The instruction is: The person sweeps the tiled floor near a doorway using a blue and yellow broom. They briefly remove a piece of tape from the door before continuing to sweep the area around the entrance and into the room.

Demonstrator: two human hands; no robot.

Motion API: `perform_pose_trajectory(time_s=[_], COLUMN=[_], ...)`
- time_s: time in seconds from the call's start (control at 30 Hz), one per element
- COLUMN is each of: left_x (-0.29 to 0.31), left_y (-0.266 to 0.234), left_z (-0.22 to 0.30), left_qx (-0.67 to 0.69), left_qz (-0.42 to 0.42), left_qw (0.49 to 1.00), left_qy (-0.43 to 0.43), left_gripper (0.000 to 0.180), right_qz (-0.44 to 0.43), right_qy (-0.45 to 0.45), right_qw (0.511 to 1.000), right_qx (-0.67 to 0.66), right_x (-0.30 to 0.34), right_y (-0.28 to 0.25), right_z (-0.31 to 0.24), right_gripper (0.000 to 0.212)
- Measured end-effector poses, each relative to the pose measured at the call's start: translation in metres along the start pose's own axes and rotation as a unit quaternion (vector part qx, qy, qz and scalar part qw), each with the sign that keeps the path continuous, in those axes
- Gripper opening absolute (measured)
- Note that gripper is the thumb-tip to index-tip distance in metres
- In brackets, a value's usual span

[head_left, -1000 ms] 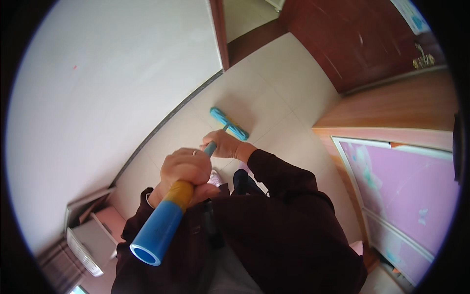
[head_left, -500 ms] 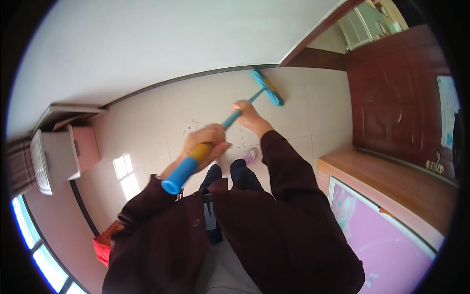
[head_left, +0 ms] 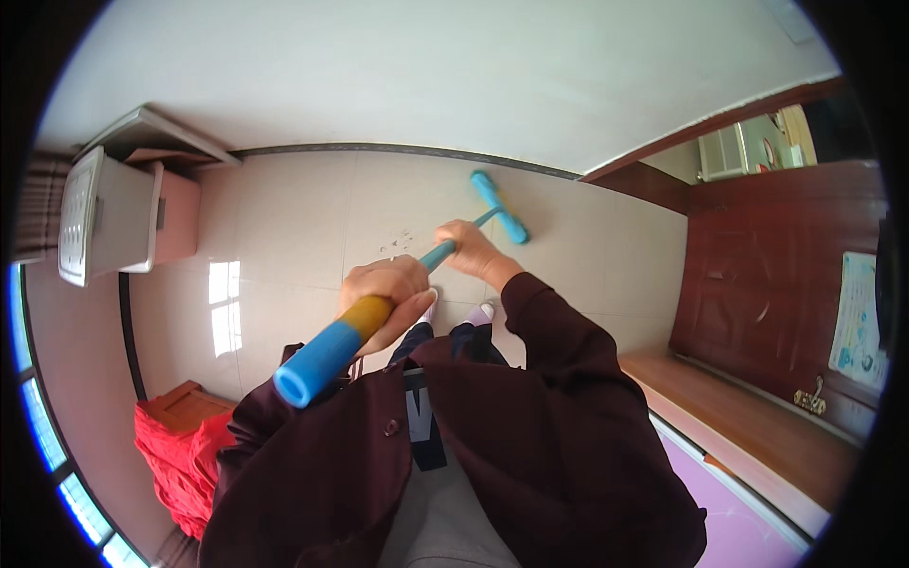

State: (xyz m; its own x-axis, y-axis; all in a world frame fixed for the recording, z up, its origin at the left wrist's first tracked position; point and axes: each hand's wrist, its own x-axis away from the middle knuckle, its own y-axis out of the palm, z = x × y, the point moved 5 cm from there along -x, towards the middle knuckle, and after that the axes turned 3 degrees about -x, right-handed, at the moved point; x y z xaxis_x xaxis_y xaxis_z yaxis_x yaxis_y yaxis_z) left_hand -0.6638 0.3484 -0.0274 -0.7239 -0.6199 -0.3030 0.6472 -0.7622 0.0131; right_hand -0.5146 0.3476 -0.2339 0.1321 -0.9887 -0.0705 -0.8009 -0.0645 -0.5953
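Observation:
A long-handled blue broom [head_left: 499,208] slants away from me across the tiled floor. Its bar-shaped head has a yellow patch; bristles cannot be made out. My left hand [head_left: 383,293] wraps around the upper handle, just beyond the yellow band and the thick blue end grip. Farther down the shaft, my right hand [head_left: 464,251] is closed around it too. Small crumbs of debris [head_left: 400,243] lie on the floor to the left of the broom head. Below my hands, my feet stand on the tiles in pale pink slippers [head_left: 483,314].
A white wall with a dark baseboard [head_left: 407,148] runs along the far side. To the right are a dark red door [head_left: 757,275] and a wooden-topped cabinet [head_left: 748,426]. A pink and white cabinet [head_left: 175,213] stands left, with red cloth [head_left: 185,464] nearer me.
The broom head has come away from the far baseboard, toward me and closer to the debris. Both hands keep their hold on the handle. My view has turned somewhat.

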Motion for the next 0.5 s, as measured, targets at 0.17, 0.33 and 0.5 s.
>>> perform_pose_trajectory(time_s=[0.17,0.33,0.5], left_x=[0.043,0.072,0.080], left_y=[-0.026,-0.055,-0.069], left_z=[-0.029,0.021,0.053], left_qx=[-0.030,-0.078,-0.090], left_qz=[0.088,0.169,0.216], left_qw=[0.996,0.982,0.966], left_qy=[0.003,0.041,0.113], left_gripper=[0.021,0.024,0.026], right_qz=[-0.031,-0.194,-0.237], right_qy=[-0.051,-0.070,-0.156], right_qw=[0.998,0.978,0.959], right_qx=[0.018,-0.035,-0.018], right_x=[-0.027,-0.056,-0.076], right_y=[0.049,0.120,0.113], right_z=[0.015,-0.046,-0.090], right_gripper=[0.011,0.015,0.012])
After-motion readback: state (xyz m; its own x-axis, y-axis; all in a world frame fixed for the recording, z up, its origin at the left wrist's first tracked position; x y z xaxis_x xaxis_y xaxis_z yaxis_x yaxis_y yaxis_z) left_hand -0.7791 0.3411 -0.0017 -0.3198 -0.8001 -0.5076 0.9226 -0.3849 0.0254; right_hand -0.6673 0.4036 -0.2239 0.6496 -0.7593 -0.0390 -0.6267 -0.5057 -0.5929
